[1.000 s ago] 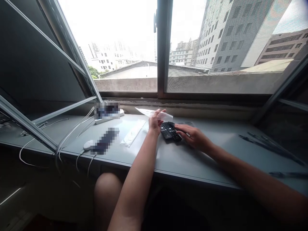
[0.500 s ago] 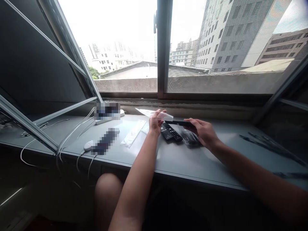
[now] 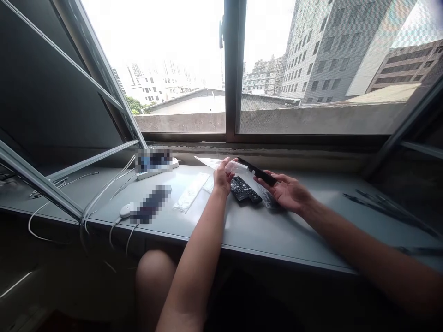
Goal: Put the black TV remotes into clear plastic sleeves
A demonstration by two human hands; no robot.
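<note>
My left hand (image 3: 223, 177) is closed on a clear plastic bag (image 3: 210, 163), held above the table with its pointed end to the left. In my right hand (image 3: 290, 191) lies a slim black remote control (image 3: 263, 175), tilted, its far end close to the bag's right end. The right fingers are bent under it and the palm is turned partly up. Below and between the hands, black remote controls (image 3: 246, 191) rest side by side on the table with buttons up. A clear bag with something dark in it (image 3: 270, 199) lies beside them, partly hidden by my right hand.
Flat clear plastic bags (image 3: 191, 192) lie on the grey table (image 3: 204, 226) left of my hands. A white charger puck (image 3: 126, 210), cables and a white power strip (image 3: 157, 171) sit farther left. Metal frames (image 3: 114, 97) flank the table; a window stands behind.
My right hand has turned palm-up and the remote control's far end has risen, now slanting up to the left. My left hand keeps the bag almost in place.
</note>
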